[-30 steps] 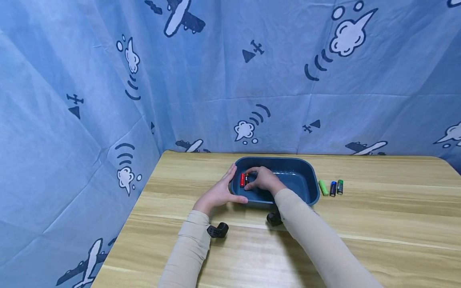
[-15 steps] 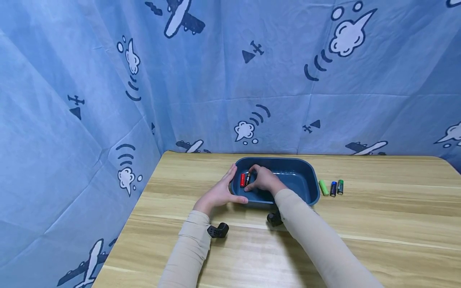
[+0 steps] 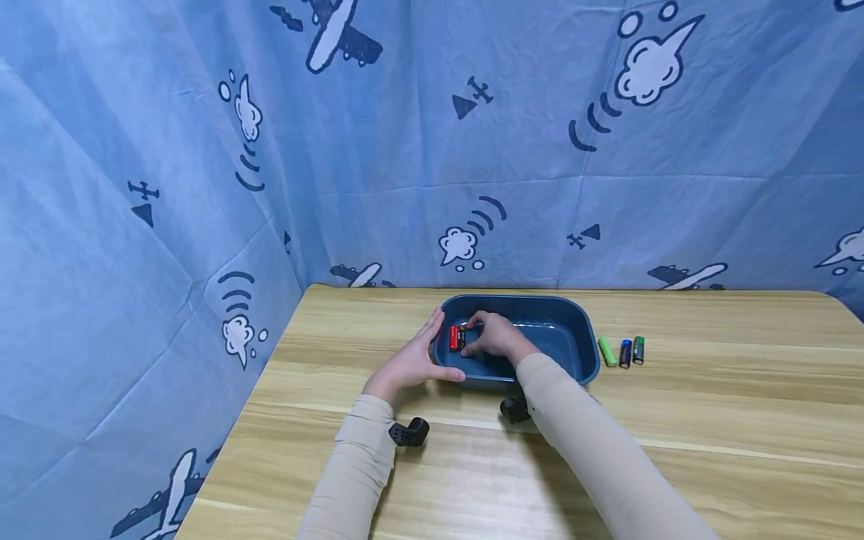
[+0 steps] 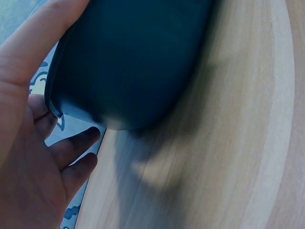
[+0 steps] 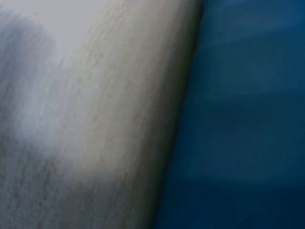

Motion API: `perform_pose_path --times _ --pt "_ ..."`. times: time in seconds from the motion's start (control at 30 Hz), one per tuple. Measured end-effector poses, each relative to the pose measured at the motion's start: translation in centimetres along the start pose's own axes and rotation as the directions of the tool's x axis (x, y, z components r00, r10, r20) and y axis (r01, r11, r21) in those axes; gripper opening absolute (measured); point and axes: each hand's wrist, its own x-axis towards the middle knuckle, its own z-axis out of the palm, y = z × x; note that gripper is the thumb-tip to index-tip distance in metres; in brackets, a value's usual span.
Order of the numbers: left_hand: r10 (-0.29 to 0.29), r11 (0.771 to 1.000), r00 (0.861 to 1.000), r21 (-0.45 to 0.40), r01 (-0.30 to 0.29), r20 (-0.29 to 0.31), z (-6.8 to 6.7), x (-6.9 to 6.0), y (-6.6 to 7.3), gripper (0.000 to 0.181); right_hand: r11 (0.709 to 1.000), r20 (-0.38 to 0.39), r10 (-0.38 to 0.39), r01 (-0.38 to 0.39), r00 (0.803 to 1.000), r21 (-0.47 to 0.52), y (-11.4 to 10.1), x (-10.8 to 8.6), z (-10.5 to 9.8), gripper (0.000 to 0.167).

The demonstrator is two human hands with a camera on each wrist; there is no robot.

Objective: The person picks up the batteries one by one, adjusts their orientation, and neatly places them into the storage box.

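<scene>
In the head view, a dark blue plastic bin (image 3: 553, 341) lies lengthwise on the table. My left hand (image 3: 405, 367) braces its left end, with the thumb along the front rim and straight fingers along the left side. The left wrist view shows that left hand (image 4: 35, 152) against the bin's outer wall (image 4: 133, 62). Inside the bin, my right hand (image 3: 496, 335) pinches a black-and-gold battery (image 3: 462, 338) between thumb and forefinger. A red battery (image 3: 454, 339) lies close alongside it, to the left. Sleeve and blue wall fill the right wrist view, so that hand's fingers are hidden there.
Right of the bin, a light green battery (image 3: 607, 352), a dark blue battery (image 3: 625, 353) and a black-and-green battery (image 3: 638, 350) lie on the wooden table (image 3: 729, 405). A blue patterned curtain (image 3: 513, 150) hangs behind and to the left.
The black-and-gold battery leaned slightly right half a second ago; now it is straighter, right beside the red one. The red battery's visible face looks wider. My left hand has not moved.
</scene>
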Motion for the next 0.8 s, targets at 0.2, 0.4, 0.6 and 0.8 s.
perform_pose_path --times 0.2,0.4,0.6,0.8 --pt "0.005 1.000 1.000 0.009 -0.005 -0.001 0.0 0.0 0.0 0.109 0.999 -0.009 -0.033 0.033 0.999 -0.015 0.1 0.1 0.1 0.054" --pt "0.009 1.000 1.000 0.018 -0.009 0.002 0.1 0.1 0.0 0.109 1.000 0.018 -0.026 0.026 0.999 -0.003 0.1 -0.2 -0.3 0.060" --pt "-0.002 1.000 1.000 0.025 0.002 0.004 0.1 -0.1 0.1 0.110 0.991 0.071 -0.100 0.093 0.993 0.099 -0.3 -1.5 -4.2 0.058" --pt "0.002 0.999 1.000 0.042 -0.001 -0.012 0.0 -0.1 0.3 0.115 0.962 -0.037 -0.088 0.095 0.995 0.256 1.6 -4.5 -12.7 0.056"
